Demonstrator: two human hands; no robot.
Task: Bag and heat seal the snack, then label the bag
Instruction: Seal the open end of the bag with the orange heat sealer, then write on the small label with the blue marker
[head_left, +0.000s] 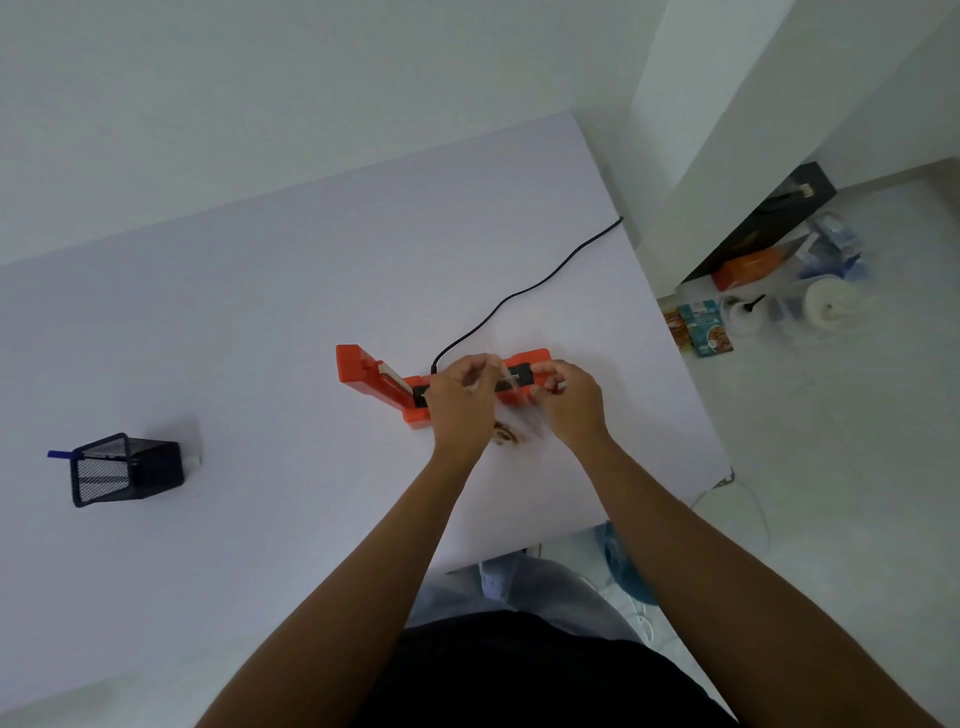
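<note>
Snack bagged; both hands pinched bag mouth over orange sealer, arm up. Seal & label looked left.

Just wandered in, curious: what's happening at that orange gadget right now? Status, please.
Both hands, left and right, pinching clear bag mouth over open orange sealer. Snack inside. Sealer arm raised, nothing blocking.

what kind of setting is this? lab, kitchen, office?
Most likely a plain room in a home or small office, set up as a makeshift packing spot. Cues: a bare white table with only an orange heat sealer and a mesh pen holder, and snack packets and jars left on the tiled floor by the wall.
</note>
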